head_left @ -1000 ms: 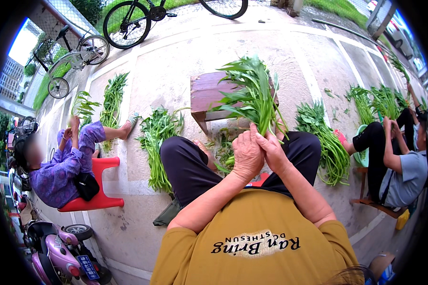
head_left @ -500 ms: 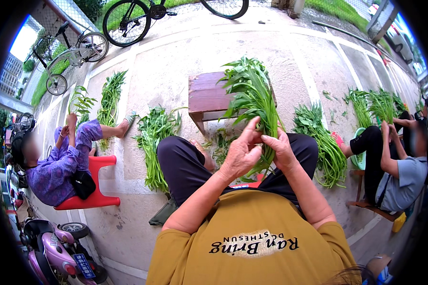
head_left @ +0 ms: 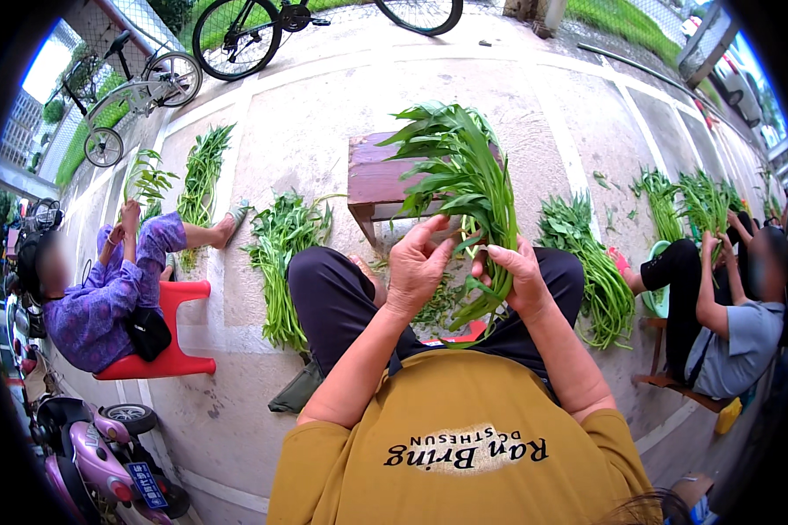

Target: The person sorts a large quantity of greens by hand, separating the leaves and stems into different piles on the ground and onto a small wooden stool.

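Note:
My right hand (head_left: 518, 276) is wrapped round a thick bunch of water spinach (head_left: 473, 166), its leaves pointing away from me and its stems bending down between my knees. Beside it on the left, my left hand (head_left: 418, 269) has its fingers curled and its thumb and fingertips drawn together, close to the stems. Whatever lies in that pinch is too small to make out. Behind the leaves stands a low reddish-brown wooden stool (head_left: 372, 175), partly hidden by the bunch. Loose leaves and cut stems (head_left: 438, 302) lie on the ground between my legs.
Piles of water spinach lie to my left (head_left: 280, 254) and right (head_left: 591, 271). A person in purple (head_left: 96, 302) sits on a red plastic stool (head_left: 184, 324) at left; another in grey (head_left: 735, 337) sits at right near a pale green basin (head_left: 657, 276). Bicycles (head_left: 236, 39) stand beyond.
My left hand has come away from the bunch, shifting left and slightly down. The bunch in my right hand has turned, its leaves leaning further left.

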`<state>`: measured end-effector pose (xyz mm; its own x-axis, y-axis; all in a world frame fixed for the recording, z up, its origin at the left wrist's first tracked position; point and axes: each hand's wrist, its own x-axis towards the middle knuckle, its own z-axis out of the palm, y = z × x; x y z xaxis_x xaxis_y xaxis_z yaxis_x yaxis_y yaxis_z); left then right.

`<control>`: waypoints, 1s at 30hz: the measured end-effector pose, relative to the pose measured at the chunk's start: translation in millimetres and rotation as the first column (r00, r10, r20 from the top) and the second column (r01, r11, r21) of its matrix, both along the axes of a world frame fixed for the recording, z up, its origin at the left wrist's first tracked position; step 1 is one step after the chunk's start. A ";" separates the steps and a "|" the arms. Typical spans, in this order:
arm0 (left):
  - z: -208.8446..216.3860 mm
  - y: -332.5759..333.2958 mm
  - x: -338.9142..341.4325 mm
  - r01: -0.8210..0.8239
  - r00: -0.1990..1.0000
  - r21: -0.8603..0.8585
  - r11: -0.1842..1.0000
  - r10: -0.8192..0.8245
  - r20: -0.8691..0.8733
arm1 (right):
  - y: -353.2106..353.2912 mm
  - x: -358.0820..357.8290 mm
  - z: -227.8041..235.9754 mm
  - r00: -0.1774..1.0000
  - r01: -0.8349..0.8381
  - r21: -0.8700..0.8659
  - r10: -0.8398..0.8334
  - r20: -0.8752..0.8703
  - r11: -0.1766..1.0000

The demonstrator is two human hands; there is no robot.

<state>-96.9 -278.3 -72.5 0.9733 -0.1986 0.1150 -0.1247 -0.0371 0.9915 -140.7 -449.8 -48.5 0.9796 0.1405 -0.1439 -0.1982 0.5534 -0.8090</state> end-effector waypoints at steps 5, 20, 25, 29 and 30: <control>-4.0 -9.9 5.7 0.051 0.996 -0.069 0.996 -0.045 0.076 | -1.5 -1.6 2.5 0.999 -0.038 -0.004 0.038 -0.005 0.999; 41.4 14.2 17.9 -0.225 0.901 0.089 0.970 0.172 0.399 | -2.7 -4.4 3.0 0.999 0.037 0.005 -0.037 0.004 0.999; 34.2 32.0 22.4 -0.265 0.926 0.022 0.964 0.248 0.285 | -13.7 -6.5 -1.0 0.999 0.039 0.060 -0.040 0.021 0.997; 21.2 35.4 15.4 -0.206 0.949 0.119 0.971 0.168 0.267 | -16.8 -6.7 -0.4 0.994 0.087 0.109 -0.093 0.057 0.990; 17.8 31.6 11.8 -0.173 0.956 0.150 0.974 0.129 0.262 | -18.5 -6.3 -1.4 0.993 0.090 0.137 -0.099 0.063 0.986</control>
<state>-85.1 -246.7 -54.8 0.9380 -0.0890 0.3350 -0.3466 -0.2391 0.9070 -147.0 -468.3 -49.9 0.9963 0.0605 -0.0615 -0.0862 0.6713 -0.7362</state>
